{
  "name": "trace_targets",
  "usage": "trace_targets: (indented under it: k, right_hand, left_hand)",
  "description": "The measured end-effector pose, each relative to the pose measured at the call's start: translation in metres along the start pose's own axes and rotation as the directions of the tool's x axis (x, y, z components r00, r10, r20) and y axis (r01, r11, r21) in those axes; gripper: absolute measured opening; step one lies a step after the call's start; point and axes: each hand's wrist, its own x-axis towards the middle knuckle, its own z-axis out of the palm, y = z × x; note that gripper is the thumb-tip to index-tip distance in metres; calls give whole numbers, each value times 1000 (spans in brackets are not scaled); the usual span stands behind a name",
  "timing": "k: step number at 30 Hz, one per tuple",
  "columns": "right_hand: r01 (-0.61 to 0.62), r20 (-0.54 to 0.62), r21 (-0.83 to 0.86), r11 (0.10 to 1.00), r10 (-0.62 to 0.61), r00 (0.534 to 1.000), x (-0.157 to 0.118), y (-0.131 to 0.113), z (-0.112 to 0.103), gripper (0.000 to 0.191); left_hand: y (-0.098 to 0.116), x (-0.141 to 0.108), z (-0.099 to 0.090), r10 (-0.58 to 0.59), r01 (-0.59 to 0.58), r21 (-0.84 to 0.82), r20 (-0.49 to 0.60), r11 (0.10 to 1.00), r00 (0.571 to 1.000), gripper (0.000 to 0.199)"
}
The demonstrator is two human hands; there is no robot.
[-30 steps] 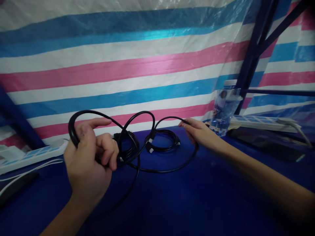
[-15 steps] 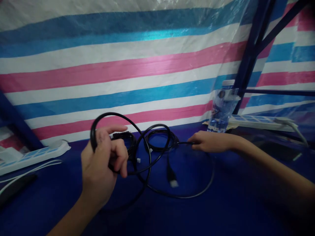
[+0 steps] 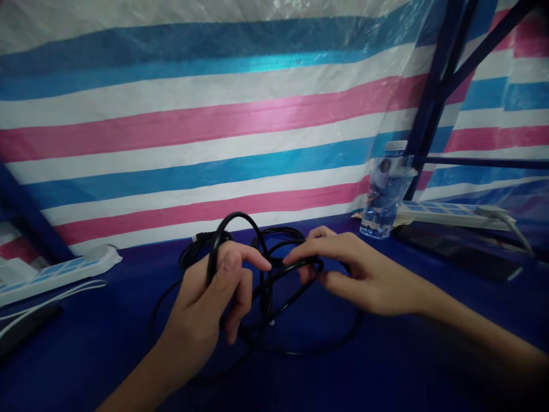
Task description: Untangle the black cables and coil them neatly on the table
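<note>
My left hand [image 3: 214, 297] is closed on a black cable [image 3: 238, 215], whose loop arches up over the thumb and fingers. Close by on the right, my right hand [image 3: 364, 272] has its fingers bent round another part of the same cable, near the middle of the view. Loose turns of the cable cross between the two hands and hang or lie low over the dark blue table [image 3: 274, 389]. Behind my left hand lies a small coiled black cable [image 3: 193, 249], and a second coil [image 3: 283, 230] lies behind the space between the hands.
A clear cup [image 3: 380, 200] and a bottle with a white cap [image 3: 397, 146] stand at the back right. Beside them are a white power strip [image 3: 454, 213] and a dark phone-like slab [image 3: 458, 249]. Another power strip [image 3: 64, 274] and white cords [image 3: 55, 300] lie at the left.
My left hand has moved right with the cable. My right hand has come left, nearer to it, and now grips looped cable. The dangling plug between the hands no longer shows clearly.
</note>
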Motion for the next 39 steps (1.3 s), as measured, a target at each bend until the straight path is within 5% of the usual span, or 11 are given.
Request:
trace_targets:
  k: [4, 7, 9, 12, 15, 17, 23, 28, 30, 35, 39]
  right_hand:
    - [153, 21, -409, 900, -158, 987, 0, 2, 7, 20]
    - [121, -133, -440, 890, -197, 971, -2, 9, 10, 22]
    - [-68, -376, -295, 953, -51, 925, -3, 12, 10, 23]
    - [-240, -653, 114, 964, 254, 713, -3, 14, 7, 28]
    - [-127, -712, 429, 894, 422, 561, 0, 17, 3, 27]
    - [-100, -659, 564, 820, 520, 543, 3, 21, 1, 25]
    - [-352, -439, 558, 752, 627, 644, 5, 40, 3, 18]
    - [-558, -365, 217, 801, 597, 714, 2, 47, 6, 15]
    - [-554, -386, 34, 832, 523, 760, 0, 47, 8, 30]
    - [-159, -235, -383, 910, 71, 969, -1, 28, 20, 63]
    - [169, 89, -504, 847, -144, 986, 0, 5, 28, 57]
  left_hand:
    - [1, 4, 5, -143, 141, 84, 12, 986, 990, 34]
    - [-1, 8, 6, -177, 179, 89, -24, 980, 984, 34]
    - [-6, 10, 5, -193, 195, 36, -52, 980, 980, 32]
    - [-15, 14, 6, -261, 261, -6, -42, 965, 964, 32]
    - [-23, 15, 9, -337, 337, -16, 12, 941, 942, 40]
    - [-27, 14, 11, -340, 341, -42, 42, 939, 940, 43]
    - [-30, 13, 13, -261, 268, -197, 59, 943, 963, 47]
    - [-31, 14, 16, -468, 466, -259, 57, 846, 882, 46]
    - [-34, 13, 17, -518, 513, -234, 43, 826, 854, 47]
    - [-43, 6, 22, -548, 560, -237, 121, 794, 828, 47]
    - [-46, 2, 27, -559, 573, -162, 127, 804, 820, 55]
